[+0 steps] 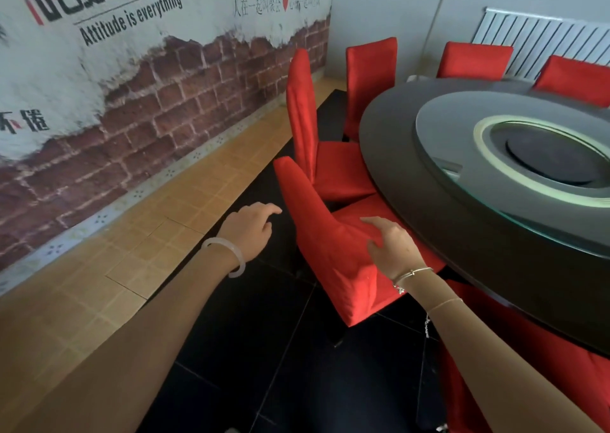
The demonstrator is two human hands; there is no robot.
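Both hands are going for the red chair (330,257), which stands in the lower middle of the frame on the black floor (264,333), its seat tucked toward the round worktop (389,155). The right hand (394,247) has its grip clamped over the near end of the chair back, thumb on one side and fingers draped over the other. The left hand (251,224) hovers just beside the back with its grip apart and fingers relaxed; whether the tips touch, I can't tell. This looks like the take-hold step. Next, the left should close on the far end so both hands shift the chair evenly, clear of the neighbouring chair (300,102). Only one container: the worktop's sunken centre holds a dark disc (534,162).
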